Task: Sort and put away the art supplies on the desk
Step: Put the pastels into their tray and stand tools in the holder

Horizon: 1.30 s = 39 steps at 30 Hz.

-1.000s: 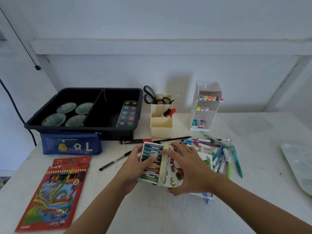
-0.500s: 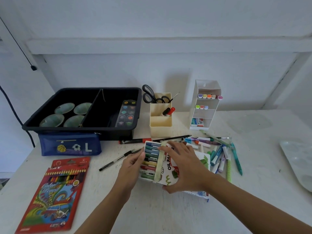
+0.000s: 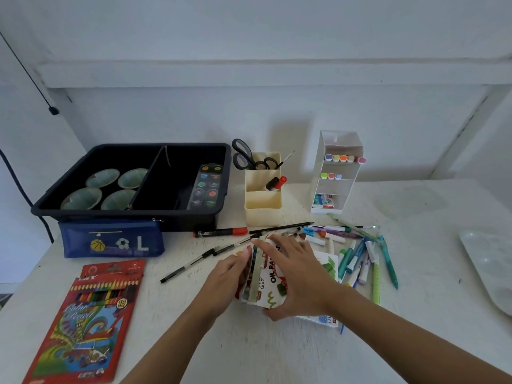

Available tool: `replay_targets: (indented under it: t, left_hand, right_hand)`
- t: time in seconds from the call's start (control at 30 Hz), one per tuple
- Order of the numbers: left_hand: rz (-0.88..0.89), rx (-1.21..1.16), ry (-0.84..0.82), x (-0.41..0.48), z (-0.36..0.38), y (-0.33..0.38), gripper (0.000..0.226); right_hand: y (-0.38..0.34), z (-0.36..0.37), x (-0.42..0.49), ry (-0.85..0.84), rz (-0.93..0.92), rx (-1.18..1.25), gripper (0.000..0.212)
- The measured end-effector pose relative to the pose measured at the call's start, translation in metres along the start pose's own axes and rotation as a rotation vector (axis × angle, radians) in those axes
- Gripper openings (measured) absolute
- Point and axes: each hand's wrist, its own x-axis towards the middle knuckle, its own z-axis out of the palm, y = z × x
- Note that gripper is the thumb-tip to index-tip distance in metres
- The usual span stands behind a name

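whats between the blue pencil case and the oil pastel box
A black pen lies slanted between the blue pencil case and the oil pastel box, in the head view; the left hand grips that box.

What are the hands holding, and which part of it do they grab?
Both hold the oil pastel box. The left hand grips its left side; the right hand spans its printed top, thumb on the near edge.
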Motion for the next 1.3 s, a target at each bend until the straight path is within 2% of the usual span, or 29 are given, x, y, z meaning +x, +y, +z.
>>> replay_targets:
  t: [0.13,0.23,0.3,0.4,0.5,0.57,0.63,0.7,0.8,0.9,1.1,1.3]
  left_hand:
    - [-0.007,0.029,-0.073,0.001,-0.001,0.003,0.042]
    - [-0.023,0.028,-0.122,0.003,0.001,0.0,0.057]
    - [-0.019,0.034,-0.125,0.005,0.001,0.003,0.059]
    - [-0.005,0.076,-0.128,0.004,-0.003,0.008,0.045]
    - [0.05,0.152,-0.124,0.003,-0.006,0.008,0.012]
    - [0.107,0.226,-0.06,0.003,-0.005,0.003,0.022]
    - [0.084,0.201,0.034,0.006,-0.005,-0.003,0.033]
    - [0.034,0.187,0.09,0.009,-0.007,-0.007,0.032]
    - [-0.025,0.231,0.072,0.013,-0.008,-0.011,0.039]
    - [-0.041,0.244,0.045,0.015,-0.01,-0.013,0.035]
    - [-0.016,0.347,0.02,0.015,-0.003,-0.012,0.011]
    - [0.059,0.331,0.059,0.011,-0.002,-0.006,0.02]
  right_hand:
    - [0.001,0.005,0.0,-0.017,0.029,0.013,0.128]
    - [0.0,0.009,0.001,-0.006,0.041,0.023,0.131]
    - [0.0,0.011,0.002,0.007,0.055,0.043,0.133]
    - [0.005,0.014,0.002,0.027,0.067,0.065,0.134]
    - [0.011,0.017,0.003,0.039,0.088,0.096,0.136]
    - [0.014,0.02,0.004,0.037,0.085,0.101,0.137]
    - [0.015,0.022,0.005,0.035,0.079,0.109,0.136]
    - [0.016,0.024,0.006,0.026,0.095,0.119,0.135]
    - [0.017,0.023,0.008,-0.024,0.123,0.141,0.131]
    - [0.02,0.018,0.009,-0.056,0.175,0.158,0.124]
    - [0.026,0.008,0.016,-0.086,0.311,0.109,0.12]
    - [0.018,-0.002,0.018,0.041,0.304,0.174,0.1]
